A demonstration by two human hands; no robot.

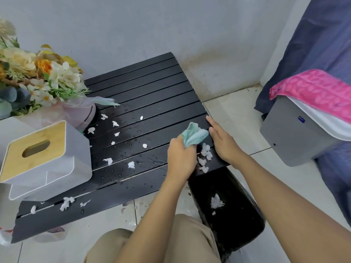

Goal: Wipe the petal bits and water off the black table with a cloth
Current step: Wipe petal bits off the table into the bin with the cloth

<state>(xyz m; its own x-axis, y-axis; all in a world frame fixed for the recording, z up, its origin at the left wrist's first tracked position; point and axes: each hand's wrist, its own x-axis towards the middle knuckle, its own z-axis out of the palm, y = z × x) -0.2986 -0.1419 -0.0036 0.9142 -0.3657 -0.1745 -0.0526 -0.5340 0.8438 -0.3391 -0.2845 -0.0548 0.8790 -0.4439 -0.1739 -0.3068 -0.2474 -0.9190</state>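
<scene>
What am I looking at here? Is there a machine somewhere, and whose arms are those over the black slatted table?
No machine: the arms belong to a person wearing a camera on the head, so the single picture looks forward and down at their own hands. The left hand grips a bunched pale green cloth on the black table. The right hand lies flat along the table's right edge. White petal bits and water drops dot the slats. A black bin below the table's corner already holds some petals. On the left stand a tissue box and a flower bouquet.
</scene>
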